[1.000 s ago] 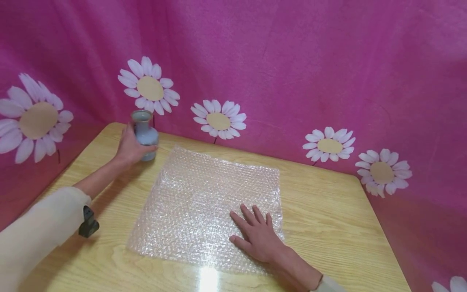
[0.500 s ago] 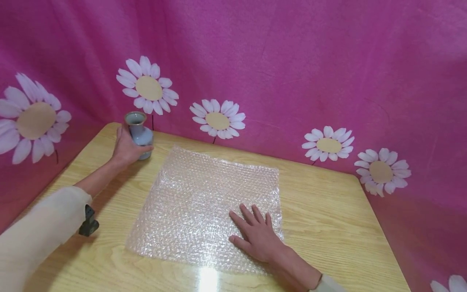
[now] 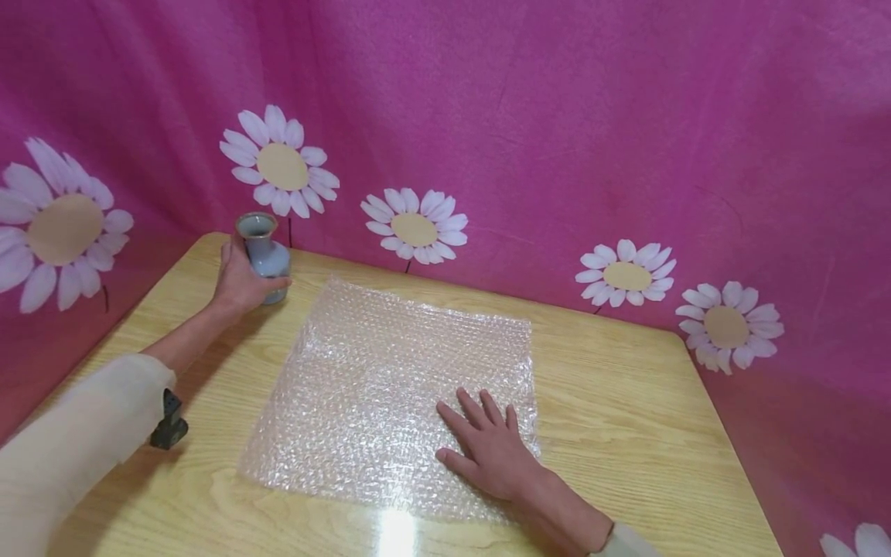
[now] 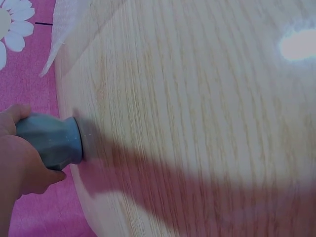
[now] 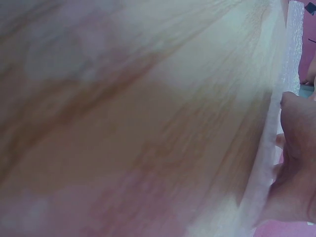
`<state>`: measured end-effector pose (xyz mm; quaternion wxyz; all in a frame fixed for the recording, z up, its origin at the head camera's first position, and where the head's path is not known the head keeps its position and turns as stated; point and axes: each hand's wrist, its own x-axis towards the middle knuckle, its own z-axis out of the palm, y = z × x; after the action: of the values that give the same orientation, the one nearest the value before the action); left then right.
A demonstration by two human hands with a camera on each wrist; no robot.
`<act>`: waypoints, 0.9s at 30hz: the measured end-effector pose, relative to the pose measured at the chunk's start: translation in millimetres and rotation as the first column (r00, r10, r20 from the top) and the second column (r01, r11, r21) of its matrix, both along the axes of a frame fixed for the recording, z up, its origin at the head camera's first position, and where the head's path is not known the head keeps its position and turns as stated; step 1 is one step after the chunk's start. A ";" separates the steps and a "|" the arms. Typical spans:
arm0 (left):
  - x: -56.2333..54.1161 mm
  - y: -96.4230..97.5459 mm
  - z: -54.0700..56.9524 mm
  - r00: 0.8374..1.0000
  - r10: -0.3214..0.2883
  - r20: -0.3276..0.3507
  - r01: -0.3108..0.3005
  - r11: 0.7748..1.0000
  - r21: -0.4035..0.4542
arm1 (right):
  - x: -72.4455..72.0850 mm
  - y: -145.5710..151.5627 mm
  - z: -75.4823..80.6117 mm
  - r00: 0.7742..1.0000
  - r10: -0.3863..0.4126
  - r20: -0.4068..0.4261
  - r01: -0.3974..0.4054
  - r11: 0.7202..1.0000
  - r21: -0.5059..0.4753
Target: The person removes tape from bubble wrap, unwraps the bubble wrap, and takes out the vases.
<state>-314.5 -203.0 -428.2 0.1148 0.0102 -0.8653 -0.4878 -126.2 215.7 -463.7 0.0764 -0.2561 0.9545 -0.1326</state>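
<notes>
The left hand (image 3: 240, 280) is gripping a small blue-grey vase (image 3: 263, 249), fingers wrapped round its body, standing upright at the far left corner of the wooden table (image 3: 626, 418). Further right, the right hand (image 3: 490, 449) is lying flat, fingers straight, pressing the bubble wrap sheet (image 3: 390, 387).

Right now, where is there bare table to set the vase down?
Bare table lies right of the bubble wrap, and a strip runs along its near edge. The left hand grips the vase at the far left corner; the right hand presses the wrap.
</notes>
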 end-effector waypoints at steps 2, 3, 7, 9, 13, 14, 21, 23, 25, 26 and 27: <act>-0.7 -0.5 -0.5 1.000 -0.001 -0.001 0.001 1.000 0.004 | -0.3 0.0 0.0 1.000 -0.002 0.005 0.002 1.000 0.003; -1.0 -0.8 -0.6 1.000 -0.002 -0.001 0.002 1.000 0.008 | -0.3 0.0 0.0 1.000 -0.002 0.005 0.002 1.000 0.002; -1.3 -2.5 -0.9 1.000 -0.008 0.000 0.008 1.000 0.017 | -0.2 0.0 0.8 1.000 -0.001 -0.003 0.001 1.000 -0.007; -1.0 -3.5 -0.4 1.000 -0.011 0.000 0.011 1.000 0.021 | 0.0 0.0 1.4 1.000 -0.002 -0.002 0.002 1.000 -0.005; -1.1 -4.9 0.3 1.000 -0.017 -0.002 0.017 1.000 0.022 | -0.2 0.1 2.1 1.000 -0.004 0.005 0.004 1.000 0.014; -1.3 -5.2 0.3 1.000 -0.018 -0.004 0.018 1.000 0.021 | -0.3 0.1 2.4 1.000 -0.006 0.006 0.006 1.000 0.020; -1.7 -5.5 0.0 1.000 -0.022 -0.014 0.022 1.000 0.004 | -0.2 0.2 2.6 1.000 -0.009 -0.012 0.009 1.000 0.024; -1.1 -5.6 -0.3 1.000 -0.024 -0.016 0.024 1.000 0.000 | -0.1 0.2 1.7 1.000 -0.010 -0.019 0.010 1.000 0.025; -0.3 -5.6 -0.5 1.000 -0.026 -0.017 0.026 1.000 -0.004 | 0.1 0.0 1.2 1.000 -0.009 -0.027 0.010 1.000 0.027; 0.0 -5.7 -0.8 0.999 -0.028 -0.018 0.028 1.000 -0.006 | 0.3 -0.1 1.0 0.999 -0.009 -0.031 0.010 1.000 0.029; 0.2 -6.0 -1.3 0.999 -0.029 -0.015 0.029 1.000 -0.007 | 0.6 -0.2 1.0 0.999 -0.010 -0.032 0.011 1.000 0.028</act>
<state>-314.3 -209.0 -429.5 0.1145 -0.0065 -0.8661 -0.4866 -125.6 215.6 -462.8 0.0639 -0.2521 0.9587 -0.1151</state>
